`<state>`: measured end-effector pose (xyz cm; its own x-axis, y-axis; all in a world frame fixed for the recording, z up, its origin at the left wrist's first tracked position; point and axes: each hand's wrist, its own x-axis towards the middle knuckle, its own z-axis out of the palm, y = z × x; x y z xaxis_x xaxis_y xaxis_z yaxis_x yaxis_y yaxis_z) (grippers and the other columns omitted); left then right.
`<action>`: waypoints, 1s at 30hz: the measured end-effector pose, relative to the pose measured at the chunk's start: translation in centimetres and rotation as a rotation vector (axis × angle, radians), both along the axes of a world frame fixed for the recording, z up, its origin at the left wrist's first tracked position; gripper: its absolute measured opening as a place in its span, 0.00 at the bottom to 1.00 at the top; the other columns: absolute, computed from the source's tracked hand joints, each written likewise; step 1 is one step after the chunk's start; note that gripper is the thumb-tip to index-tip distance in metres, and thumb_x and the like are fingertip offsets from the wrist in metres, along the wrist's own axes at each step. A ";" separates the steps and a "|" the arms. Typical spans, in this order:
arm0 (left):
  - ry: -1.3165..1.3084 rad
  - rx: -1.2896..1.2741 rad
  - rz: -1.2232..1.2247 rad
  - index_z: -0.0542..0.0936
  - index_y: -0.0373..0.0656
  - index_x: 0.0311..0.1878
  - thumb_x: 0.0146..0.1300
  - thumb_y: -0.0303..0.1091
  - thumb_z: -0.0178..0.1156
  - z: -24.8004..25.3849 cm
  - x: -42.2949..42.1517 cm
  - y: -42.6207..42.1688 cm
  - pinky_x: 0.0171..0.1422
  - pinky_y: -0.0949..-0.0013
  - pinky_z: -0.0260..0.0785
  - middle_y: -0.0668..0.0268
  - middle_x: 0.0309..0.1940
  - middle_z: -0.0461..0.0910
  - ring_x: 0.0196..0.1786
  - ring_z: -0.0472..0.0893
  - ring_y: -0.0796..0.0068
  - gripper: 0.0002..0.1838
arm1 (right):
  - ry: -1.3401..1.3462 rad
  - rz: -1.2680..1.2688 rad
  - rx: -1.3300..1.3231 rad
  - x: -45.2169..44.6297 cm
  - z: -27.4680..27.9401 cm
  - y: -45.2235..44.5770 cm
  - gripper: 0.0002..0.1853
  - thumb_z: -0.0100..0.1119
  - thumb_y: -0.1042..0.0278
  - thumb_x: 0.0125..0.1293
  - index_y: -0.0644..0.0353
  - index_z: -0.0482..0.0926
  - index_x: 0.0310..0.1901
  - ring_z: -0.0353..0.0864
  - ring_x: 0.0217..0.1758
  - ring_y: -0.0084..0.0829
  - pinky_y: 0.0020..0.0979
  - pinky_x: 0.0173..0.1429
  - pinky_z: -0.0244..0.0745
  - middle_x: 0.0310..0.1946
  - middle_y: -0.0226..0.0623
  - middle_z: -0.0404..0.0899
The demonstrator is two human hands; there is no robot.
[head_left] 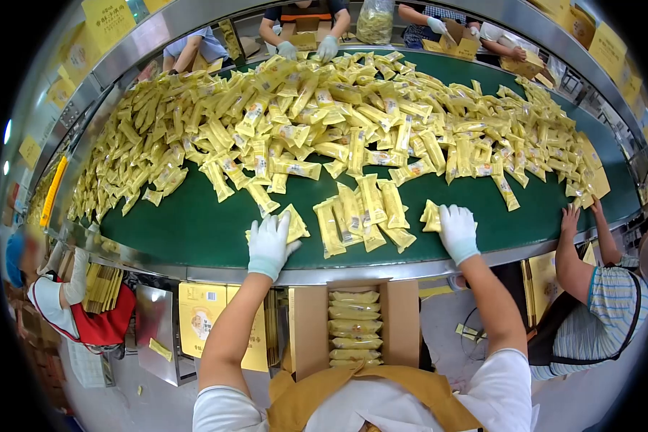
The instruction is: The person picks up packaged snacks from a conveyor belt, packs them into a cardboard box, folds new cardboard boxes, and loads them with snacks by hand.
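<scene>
My left hand, in a white glove, is curled over a yellow snack packet at the near side of the green belt. My right hand, gloved too, has its fingers around another yellow packet; its thumb and the packet's far end are hidden. Between the hands lies a small loose group of yellow packets, touching neither hand. Below the belt edge, against my body, stands an open cardboard box with a column of packets inside.
A large heap of packets covers the far part of the green belt. A metal rim runs along its near edge. Co-workers stand at the far side, left and right. Flat yellow cartons stand to my left.
</scene>
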<state>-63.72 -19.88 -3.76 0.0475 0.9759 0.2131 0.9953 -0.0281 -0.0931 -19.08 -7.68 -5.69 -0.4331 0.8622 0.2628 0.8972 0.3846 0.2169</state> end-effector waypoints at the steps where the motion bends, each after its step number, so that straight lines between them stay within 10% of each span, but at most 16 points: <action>1: 0.032 0.042 -0.013 0.67 0.47 0.73 0.59 0.53 0.69 0.0 0.8 -0.6 0.66 0.53 0.68 0.55 0.59 0.77 0.60 0.77 0.54 0.42 | 0.052 0.053 0.043 -0.4 1.1 -1.8 0.23 0.65 0.62 0.56 0.59 0.74 0.52 0.78 0.52 0.46 0.45 0.60 0.70 0.43 0.45 0.78; 6: -0.246 -0.273 0.231 0.60 0.41 0.77 0.49 0.64 0.74 3.7 1.4 0.1 0.72 0.50 0.61 0.47 0.65 0.72 0.66 0.72 0.51 0.59 | 0.205 0.105 -0.090 -0.3 2.9 -4.5 0.44 0.70 0.53 0.54 0.68 0.64 0.69 0.68 0.66 0.55 0.49 0.73 0.61 0.60 0.59 0.70; 10: -0.117 -0.345 0.154 0.58 0.35 0.77 0.44 0.70 0.72 2.5 0.2 0.6 0.71 0.53 0.60 0.52 0.61 0.74 0.65 0.73 0.55 0.65 | -0.040 -0.146 -0.489 -0.2 6.2 -2.0 0.59 0.77 0.38 0.44 0.67 0.63 0.72 0.71 0.63 0.52 0.45 0.71 0.65 0.60 0.50 0.75; 14: -0.125 -0.442 -0.033 0.59 0.41 0.78 0.42 0.67 0.75 3.2 -1.8 0.0 0.71 0.54 0.59 0.56 0.58 0.76 0.64 0.74 0.56 0.64 | 0.095 -0.298 -0.602 -1.3 7.9 0.0 0.54 0.75 0.27 0.40 0.65 0.77 0.61 0.75 0.60 0.50 0.42 0.65 0.72 0.56 0.49 0.80; 18: -0.324 -0.326 -0.525 0.74 0.45 0.63 0.37 0.52 0.80 5.8 -1.3 1.2 0.70 0.55 0.63 0.57 0.57 0.77 0.63 0.74 0.54 0.47 | 1.228 -0.209 -1.013 -4.3 11.0 0.4 0.46 0.69 0.30 0.55 0.71 0.79 0.58 0.79 0.62 0.38 0.38 0.67 0.72 0.56 0.47 0.83; 20: -0.236 -0.370 -0.709 0.76 0.46 0.59 0.37 0.46 0.79 7.1 1.1 2.8 0.72 0.56 0.65 0.56 0.64 0.74 0.70 0.71 0.54 0.41 | 1.388 -0.075 -1.013 -6.8 9.5 2.0 0.42 0.69 0.36 0.60 0.74 0.79 0.58 0.81 0.57 0.32 0.34 0.61 0.76 0.53 0.44 0.83; 23: 0.017 -0.491 -0.813 0.76 0.46 0.63 0.38 0.49 0.78 6.4 3.1 5.2 0.79 0.54 0.56 0.56 0.73 0.67 0.78 0.62 0.54 0.44 | 1.475 -0.186 -1.237 -11.4 9.5 2.6 0.41 0.71 0.38 0.60 0.73 0.80 0.58 0.87 0.45 0.35 0.32 0.49 0.81 0.49 0.45 0.85; 30: 0.245 -0.588 -0.804 0.76 0.48 0.64 0.35 0.53 0.79 6.8 3.4 5.4 0.81 0.51 0.51 0.55 0.71 0.67 0.79 0.59 0.55 0.48 | 1.209 0.021 -1.206 -13.5 5.9 2.6 0.46 0.73 0.35 0.55 0.68 0.77 0.63 0.78 0.63 0.36 0.34 0.70 0.68 0.60 0.48 0.80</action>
